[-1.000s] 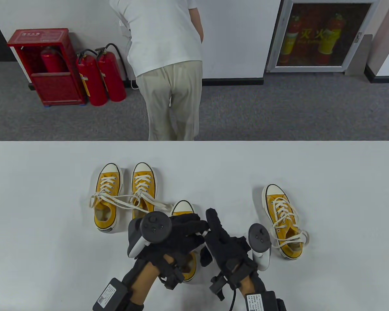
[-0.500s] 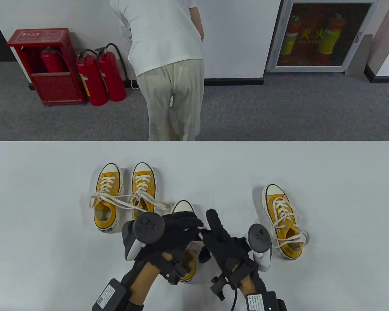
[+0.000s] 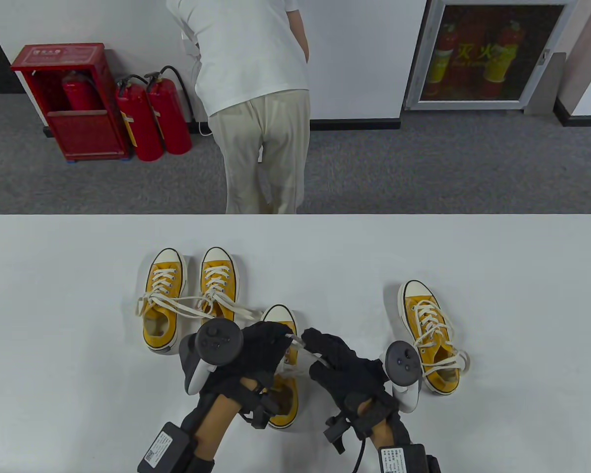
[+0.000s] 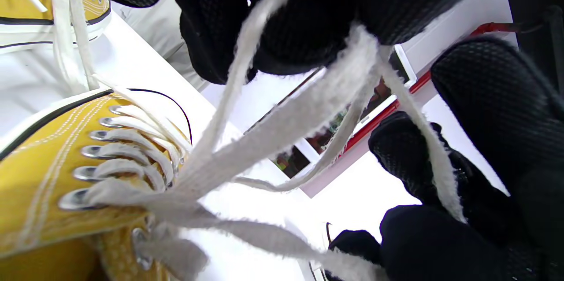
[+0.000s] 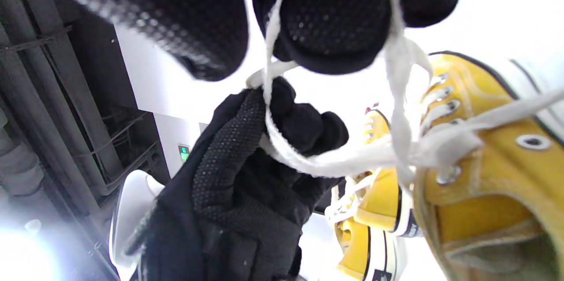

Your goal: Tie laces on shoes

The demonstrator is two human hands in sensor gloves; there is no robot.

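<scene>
Both gloved hands, left hand [image 3: 261, 345] and right hand [image 3: 342, 362], pinch white flat laces [image 3: 295, 340] above the yellow canvas sneaker [image 3: 280, 394] on the white table [image 3: 79, 394]; grey carpet [image 3: 423, 162], red fire extinguishers [image 3: 152, 118] behind.

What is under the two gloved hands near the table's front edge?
A yellow shoe, toe and heel showing, with its white lace held between the left hand and right hand. Its eyelet area is covered in the table view.

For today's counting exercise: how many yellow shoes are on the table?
4: two side by side at the far left, one under the hands, one alone at the right. None seems hidden.
</scene>
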